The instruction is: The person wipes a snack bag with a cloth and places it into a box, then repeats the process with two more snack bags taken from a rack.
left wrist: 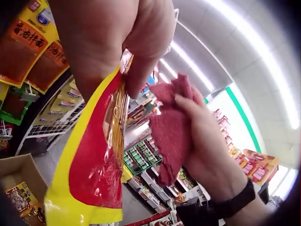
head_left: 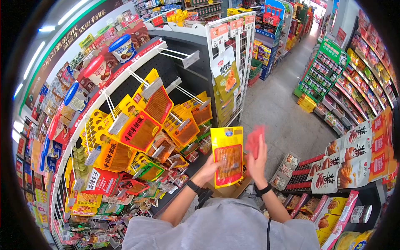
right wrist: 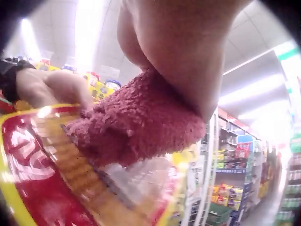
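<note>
one yellow-and-red snack packet (head_left: 227,160), before the grey shirt (head_left: 221,225), long axis running away from it, blue logo (head_left: 228,133) at the far end, edge clamped in left hand (head_left: 208,168), beside red cloth (head_left: 254,139) clamped in right hand (head_left: 259,162).

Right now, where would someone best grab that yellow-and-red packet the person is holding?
Probably the yellow top edge of the packet, approached from the far side and pinched. It looks thin and flat, and that edge is uncovered; the left hand grips the packet's left side, while the right hand holds a red cloth near its right.
</note>
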Tool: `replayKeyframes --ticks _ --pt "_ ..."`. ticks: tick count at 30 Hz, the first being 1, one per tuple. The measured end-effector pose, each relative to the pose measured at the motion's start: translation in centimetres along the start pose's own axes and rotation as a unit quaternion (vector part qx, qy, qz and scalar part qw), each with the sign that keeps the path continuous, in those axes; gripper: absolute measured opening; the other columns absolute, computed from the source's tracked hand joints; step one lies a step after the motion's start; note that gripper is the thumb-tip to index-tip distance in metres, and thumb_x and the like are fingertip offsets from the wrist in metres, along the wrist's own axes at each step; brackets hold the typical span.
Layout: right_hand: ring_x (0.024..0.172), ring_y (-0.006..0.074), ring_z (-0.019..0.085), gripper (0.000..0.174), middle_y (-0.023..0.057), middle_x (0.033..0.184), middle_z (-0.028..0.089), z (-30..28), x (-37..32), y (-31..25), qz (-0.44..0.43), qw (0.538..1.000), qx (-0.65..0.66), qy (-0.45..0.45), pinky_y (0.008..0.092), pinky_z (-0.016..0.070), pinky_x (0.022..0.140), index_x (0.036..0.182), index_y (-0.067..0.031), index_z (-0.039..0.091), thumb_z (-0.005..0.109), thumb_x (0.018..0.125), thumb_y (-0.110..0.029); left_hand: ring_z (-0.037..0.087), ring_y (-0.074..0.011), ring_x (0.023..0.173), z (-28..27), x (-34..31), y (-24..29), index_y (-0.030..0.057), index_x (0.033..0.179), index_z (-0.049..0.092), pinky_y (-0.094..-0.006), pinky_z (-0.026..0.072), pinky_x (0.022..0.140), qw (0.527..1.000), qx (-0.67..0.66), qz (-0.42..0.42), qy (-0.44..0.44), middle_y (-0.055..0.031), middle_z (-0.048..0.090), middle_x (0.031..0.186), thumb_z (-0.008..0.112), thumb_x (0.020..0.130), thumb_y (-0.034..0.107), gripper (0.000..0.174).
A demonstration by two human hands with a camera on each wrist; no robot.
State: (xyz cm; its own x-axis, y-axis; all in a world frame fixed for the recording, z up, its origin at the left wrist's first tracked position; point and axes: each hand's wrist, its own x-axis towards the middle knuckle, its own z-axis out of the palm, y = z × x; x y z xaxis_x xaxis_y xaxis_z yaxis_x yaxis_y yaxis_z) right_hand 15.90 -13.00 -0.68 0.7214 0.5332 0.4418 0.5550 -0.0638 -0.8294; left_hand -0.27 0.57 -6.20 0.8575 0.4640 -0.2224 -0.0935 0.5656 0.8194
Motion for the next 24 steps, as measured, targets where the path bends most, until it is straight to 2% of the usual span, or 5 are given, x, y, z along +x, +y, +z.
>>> replayKeyframes --ticks 5,9,14,18,24 --pt "0.141 0.0398 0.035 0.069 0.0195 0.151 0.042 3.8 -1.5 -3.8 -0.147 0.972 0.012 -0.184 0.0489 0.0251 0.117 0.147 -0.0115 0.048 0.060 0.079 -0.006 0.046 -0.0200 0.133 3.2 -0.2 -1.3 0.0078 0.150 0.035 -0.0364 0.0417 0.109 0.990 0.129 0.040 0.034 -0.0073 0.044 0.148 0.057 0.093 -0.006 0.063" --pt "0.145 0.0395 0.029 0.064 0.0180 0.154 0.039 4.4 -0.4 -2.6 -0.134 0.977 -0.077 -0.144 0.0510 0.0199 0.120 0.145 -0.0119 0.051 0.060 0.081 -0.009 0.044 -0.0203 0.135 1.3 0.0 -3.4 0.0075 0.153 0.028 -0.0368 0.0396 0.111 0.975 0.181 0.131 -0.009 -0.0085 0.043 0.148 0.056 0.091 -0.011 0.071" --pt "0.143 0.0416 0.032 0.059 0.0210 0.151 0.040 6.4 -1.5 1.6 0.003 0.997 0.005 -0.076 0.0506 0.0221 0.120 0.144 -0.0063 0.050 0.056 0.086 -0.011 0.046 -0.0190 0.133 2.9 -1.8 -0.5 0.0051 0.151 0.029 -0.0361 0.0392 0.111 0.971 0.193 0.141 -0.008 -0.0085 0.046 0.145 0.058 0.089 -0.011 0.070" --pt "0.141 0.0424 0.034 0.056 0.0222 0.151 0.039 5.3 -2.4 -4.5 -0.165 0.976 -0.020 -0.142 0.0483 0.0272 0.117 0.143 -0.0057 0.050 0.056 0.088 -0.012 0.044 -0.0185 0.134 2.6 -1.4 0.3 0.0044 0.151 0.030 -0.0347 0.0377 0.112 0.966 0.216 0.142 -0.019 -0.0084 0.045 0.145 0.054 0.090 -0.010 0.068" --pt "0.126 0.0331 0.051 0.042 0.0191 0.138 0.053 7.8 -0.2 6.6 0.050 0.994 0.096 -0.035 0.0397 0.0379 0.109 0.138 -0.0023 0.053 0.050 0.096 -0.011 0.048 -0.0184 0.131 1.3 -1.4 -1.5 0.0018 0.148 0.033 -0.0353 0.0381 0.111 0.961 0.222 0.163 -0.035 -0.0088 0.049 0.142 0.053 0.089 -0.013 0.064"
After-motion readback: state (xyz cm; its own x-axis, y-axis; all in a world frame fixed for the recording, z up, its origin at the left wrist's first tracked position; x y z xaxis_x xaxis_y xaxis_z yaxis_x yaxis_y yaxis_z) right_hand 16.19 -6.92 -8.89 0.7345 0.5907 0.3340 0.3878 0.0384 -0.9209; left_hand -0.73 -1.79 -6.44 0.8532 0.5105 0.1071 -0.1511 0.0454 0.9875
